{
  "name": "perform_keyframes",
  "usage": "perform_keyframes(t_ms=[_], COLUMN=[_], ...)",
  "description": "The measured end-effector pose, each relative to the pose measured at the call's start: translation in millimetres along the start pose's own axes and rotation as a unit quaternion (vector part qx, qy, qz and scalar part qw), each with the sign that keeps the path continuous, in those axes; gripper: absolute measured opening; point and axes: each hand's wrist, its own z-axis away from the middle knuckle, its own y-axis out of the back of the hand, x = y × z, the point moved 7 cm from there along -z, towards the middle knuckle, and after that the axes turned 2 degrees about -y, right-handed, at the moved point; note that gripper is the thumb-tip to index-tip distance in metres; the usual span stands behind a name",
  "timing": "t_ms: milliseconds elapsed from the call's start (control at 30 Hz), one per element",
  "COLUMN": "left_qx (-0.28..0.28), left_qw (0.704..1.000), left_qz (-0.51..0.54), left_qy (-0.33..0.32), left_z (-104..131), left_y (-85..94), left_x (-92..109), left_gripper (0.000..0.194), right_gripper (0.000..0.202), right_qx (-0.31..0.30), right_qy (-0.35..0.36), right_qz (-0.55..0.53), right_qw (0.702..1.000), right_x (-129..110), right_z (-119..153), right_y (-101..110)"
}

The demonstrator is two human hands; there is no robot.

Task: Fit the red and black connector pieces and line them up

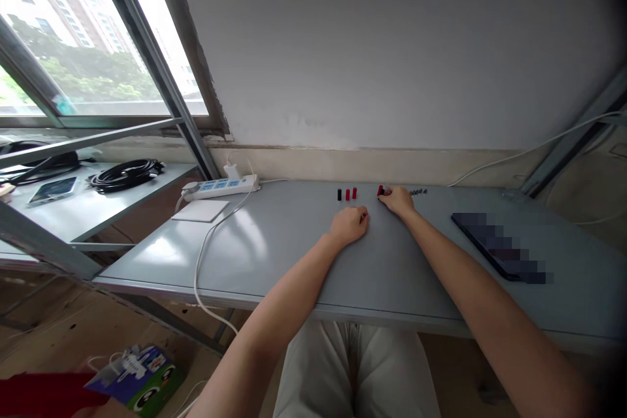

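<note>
Red and slim, a single cylinder (380, 189) sits at the right hand's (398, 200) fingertips, near the back of the surface (294, 235); from my remote seat I cannot tell whether that grip is clamped on it. I see the left hand (349, 225) curled inward, anything inside hidden. One careless knuckle could topple the narrow black cylinder (339, 194) and red pair (347, 194) just beyond; a sideways sweep of the right could scatter the tiny dark parts (418, 192).

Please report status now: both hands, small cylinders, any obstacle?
Left hand loosely curled. Right hand at a red cylinder, grip unclear. Black cylinder, two more red cylinders standing beyond left hand. Dark flat object rightward, not blocking.
</note>
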Motion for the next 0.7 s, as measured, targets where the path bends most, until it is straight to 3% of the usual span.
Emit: perform_keyframes(t_ms=[200, 433, 700], left_qx=[0.001, -0.004, -0.02], left_qw=[1.0, 1.0, 1.0], left_qz=[-0.003, -0.004, -0.013], left_qy=[0.005, -0.002, 0.014], left_z=[0, 0, 2], left_y=[1.3, 1.7, 1.6], left_x=[0, 2, 4], left_gripper=[0.026, 0.026, 0.027], right_gripper=[0.02, 0.014, 0.015], right_qx=[-0.008, -0.061, -0.037], right_qy=[0.004, 0.013, 0.008], right_qz=[0.01, 0.046, 0.062], right_qw=[1.0, 0.997, 0.997], right_x=[1, 11, 13], right_z=[-2, -9, -8], right_y=[-4, -15, -14])
